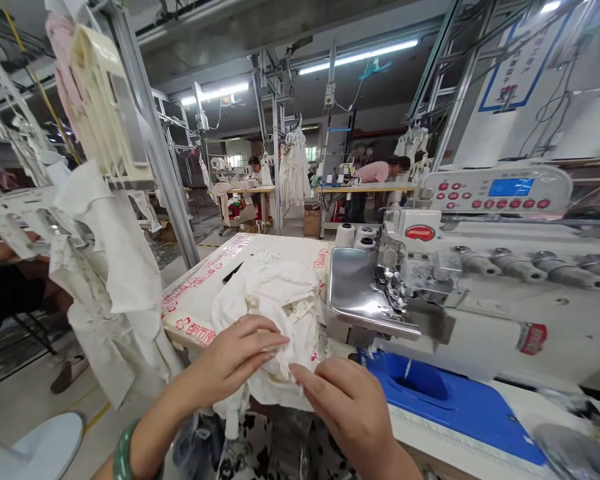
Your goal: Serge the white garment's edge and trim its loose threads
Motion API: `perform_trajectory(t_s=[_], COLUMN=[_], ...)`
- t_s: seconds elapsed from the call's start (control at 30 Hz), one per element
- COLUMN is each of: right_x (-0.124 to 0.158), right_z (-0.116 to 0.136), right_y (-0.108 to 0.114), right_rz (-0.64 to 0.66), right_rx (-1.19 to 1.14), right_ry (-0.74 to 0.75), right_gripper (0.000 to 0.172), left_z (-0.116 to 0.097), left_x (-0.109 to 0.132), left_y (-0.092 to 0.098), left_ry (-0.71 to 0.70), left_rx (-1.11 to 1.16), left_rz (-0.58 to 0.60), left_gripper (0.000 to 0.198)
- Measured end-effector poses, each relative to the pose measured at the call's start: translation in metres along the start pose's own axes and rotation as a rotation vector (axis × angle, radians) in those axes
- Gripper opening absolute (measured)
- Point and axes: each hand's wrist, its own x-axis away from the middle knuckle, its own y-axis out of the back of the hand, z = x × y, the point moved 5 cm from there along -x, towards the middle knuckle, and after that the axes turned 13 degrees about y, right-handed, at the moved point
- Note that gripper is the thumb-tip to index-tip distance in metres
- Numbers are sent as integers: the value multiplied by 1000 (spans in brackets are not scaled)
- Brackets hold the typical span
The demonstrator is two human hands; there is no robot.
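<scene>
Up close, the fingertips (275, 340) of the left hand (225, 363) rest slightly curled on bunched white cloth (273, 300), pressing it lightly and not clenched. The fingers (313, 379) of the right hand (350, 413) touch the cloth's near edge; whether they pinch it, I cannot tell. The cloth lies heaped on a white mat (190, 313) with red lettering, just beside a sewing machine (480, 293), and none of it reaches the needle. A green bangle (123, 453) circles the left wrist. Farther left, white garments (110, 287) hang; beyond, a person (380, 172) bends over another table (365, 189).
</scene>
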Motion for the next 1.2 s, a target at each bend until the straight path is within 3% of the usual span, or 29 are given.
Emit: perform_trajectory(t_s=[0.13, 0.23, 0.33, 0.57, 0.77, 0.9, 1.03, 1.2], right_x=[0, 4, 7, 3, 4, 7, 7, 8], right_z=[0, -1, 0, 2, 4, 1, 0, -1], right_y=[3, 0, -6, -12, -8, -9, -7, -4], right_rz=[-57, -62, -47, -33, -126, -123, -154, -209], right_rx=[-40, -63, -67, -132, 43, 39, 42, 61], right_ry=[-16, -21, -51, -118, -35, -37, -53, -52], right_gripper=[25, 18, 17, 22, 19, 19, 19, 18], left_z=[-2, -1, -5, -5, -8, -20, -23, -1], left_x=[0, 4, 10, 12, 15, 17, 16, 16], left_y=[9, 11, 9, 9, 12, 11, 10, -1], left_ry=[-168, -240, -263, -142, -171, -221, -226, -107], left_rx=[-45, -15, 1, 4, -139, -177, -181, -139], left_rz=[-76, -180, -209, -196, -487, -578, -586, -512], left_gripper=[19, 24, 26, 24, 21, 22, 22, 30])
